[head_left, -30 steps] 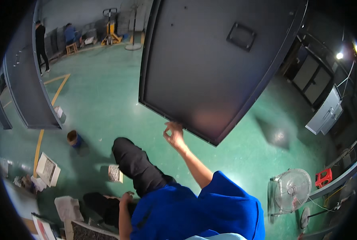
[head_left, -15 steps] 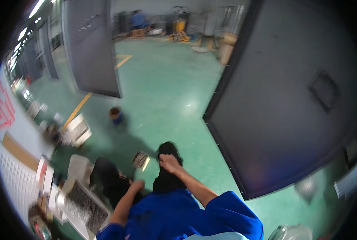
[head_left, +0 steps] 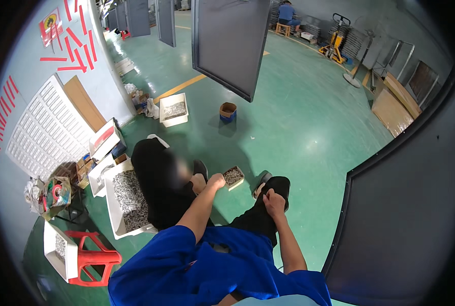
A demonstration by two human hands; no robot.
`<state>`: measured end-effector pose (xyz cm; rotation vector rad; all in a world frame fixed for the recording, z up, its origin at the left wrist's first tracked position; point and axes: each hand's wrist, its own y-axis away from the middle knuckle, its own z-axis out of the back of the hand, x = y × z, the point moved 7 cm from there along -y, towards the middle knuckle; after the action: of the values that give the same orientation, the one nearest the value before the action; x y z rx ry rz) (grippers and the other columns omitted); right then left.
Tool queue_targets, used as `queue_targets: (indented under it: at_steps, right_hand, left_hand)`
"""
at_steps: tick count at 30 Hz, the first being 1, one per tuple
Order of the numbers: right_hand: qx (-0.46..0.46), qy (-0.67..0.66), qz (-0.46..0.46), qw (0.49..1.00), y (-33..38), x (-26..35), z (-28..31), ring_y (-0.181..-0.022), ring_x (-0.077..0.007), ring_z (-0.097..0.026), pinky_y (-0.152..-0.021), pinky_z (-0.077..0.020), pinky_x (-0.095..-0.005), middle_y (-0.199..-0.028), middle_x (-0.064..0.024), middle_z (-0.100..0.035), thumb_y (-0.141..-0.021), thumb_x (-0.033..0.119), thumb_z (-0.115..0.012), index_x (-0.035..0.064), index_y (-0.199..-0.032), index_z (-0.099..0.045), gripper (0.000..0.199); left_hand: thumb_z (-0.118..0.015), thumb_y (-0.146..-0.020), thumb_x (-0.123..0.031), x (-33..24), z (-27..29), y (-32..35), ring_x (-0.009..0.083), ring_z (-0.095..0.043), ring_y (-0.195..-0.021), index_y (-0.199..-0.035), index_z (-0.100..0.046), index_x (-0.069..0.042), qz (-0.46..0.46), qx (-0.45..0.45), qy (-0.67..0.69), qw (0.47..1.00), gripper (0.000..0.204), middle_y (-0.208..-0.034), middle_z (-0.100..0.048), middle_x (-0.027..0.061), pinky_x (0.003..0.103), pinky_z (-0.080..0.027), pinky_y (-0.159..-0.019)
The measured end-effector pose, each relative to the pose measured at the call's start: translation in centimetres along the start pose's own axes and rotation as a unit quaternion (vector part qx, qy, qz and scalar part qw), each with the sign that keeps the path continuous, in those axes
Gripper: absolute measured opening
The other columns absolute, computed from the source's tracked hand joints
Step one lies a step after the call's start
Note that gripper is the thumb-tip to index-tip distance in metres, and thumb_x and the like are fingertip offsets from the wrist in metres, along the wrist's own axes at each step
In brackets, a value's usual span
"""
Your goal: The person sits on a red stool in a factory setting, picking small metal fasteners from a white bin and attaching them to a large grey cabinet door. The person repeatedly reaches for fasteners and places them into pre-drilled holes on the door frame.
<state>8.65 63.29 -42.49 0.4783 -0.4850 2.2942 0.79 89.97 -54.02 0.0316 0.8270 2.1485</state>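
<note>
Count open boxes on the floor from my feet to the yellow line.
3: a small box between the shoes, a blue box beyond, a white bin by the line. Legs may hide others.

Colours noted: smooth floor green, with a flat yellow stripe; loose cloth shirt vivid blue; long cloth trousers black; broad flat rectangular panel dark grey. Small open rectangular box cream, its small loose pieces mottled silver-grey; large rectangular tub white, contents likewise speckled grey; four-legged stool red; small open carton blue outside, brown inside. Flat wall pale blue-grey, patterned with straight red strips; thin board white, rows of small rectangles forming a grid.
</note>
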Motion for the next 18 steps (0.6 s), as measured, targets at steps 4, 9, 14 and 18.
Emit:
queue_targets:
  at_steps: [4, 9, 14, 18]
  right_hand:
    - [-0.014, -0.009, -0.008, 1.0, 0.7, -1.3, -0.1, -0.06, -0.0288, -0.055, -0.054, -0.04, -0.0406, -0.059, -0.0104, -0.053, -0.075, 0.023, -0.057, 0.0081, -0.074, -0.047, 0.018]
    - [-0.007, 0.006, -0.03, 1.0, 1.2, -1.7, 0.2, -0.06, -0.0288, -0.054, -0.054, -0.0399, -0.0399, -0.06, -0.0109, -0.052, -0.075, 0.023, -0.057, 0.008, -0.074, -0.047, 0.018]
    - [-0.014, -0.013, -0.013, 1.0, 0.9, -0.4, -0.8, -0.061, -0.0293, -0.054, -0.054, -0.0404, -0.0394, -0.06, -0.0106, -0.052, -0.075, 0.021, -0.058, 0.0073, -0.075, -0.047, 0.018]
    - [0.003, -0.024, -0.033, 0.999, 1.1, -0.7, -0.8, -0.063, -0.0302, -0.055, -0.056, -0.0416, -0.039, -0.061, -0.0115, -0.054, -0.075, 0.022, -0.057, 0.007, -0.076, -0.048, 0.018]
  left_hand:
    - [-0.049, -0.076, -0.013, 0.1, -0.1, 1.5, 0.0359, -0.056, -0.091, -0.109, -0.047, 0.007, 0.098, -0.042, 0.062, 0.992, 0.039, -0.099, -0.056, 0.0233, 0.043, -0.047, -0.071]
    - [-0.041, -0.081, -0.017, -0.1, 1.2, 4.3, 0.0353, -0.058, -0.087, -0.104, -0.046, 0.008, 0.157, -0.177, 0.138, 0.962, 0.034, -0.099, -0.057, 0.0203, 0.041, -0.047, -0.07]
    - [-0.046, -0.076, -0.018, 2.8, 0.2, 0.2, 0.029, -0.06, -0.064, -0.07, -0.059, 0.002, -0.047, -0.339, -0.056, 0.938, 0.024, -0.072, -0.062, 0.013, 0.039, -0.046, -0.059]
    - [-0.05, -0.07, -0.007, 1.7, -4.1, -1.8, 0.03, -0.053, -0.054, -0.054, -0.053, 0.002, -0.141, -0.081, -0.14, 0.977, 0.019, -0.06, -0.055, 0.0176, 0.041, -0.04, -0.048]
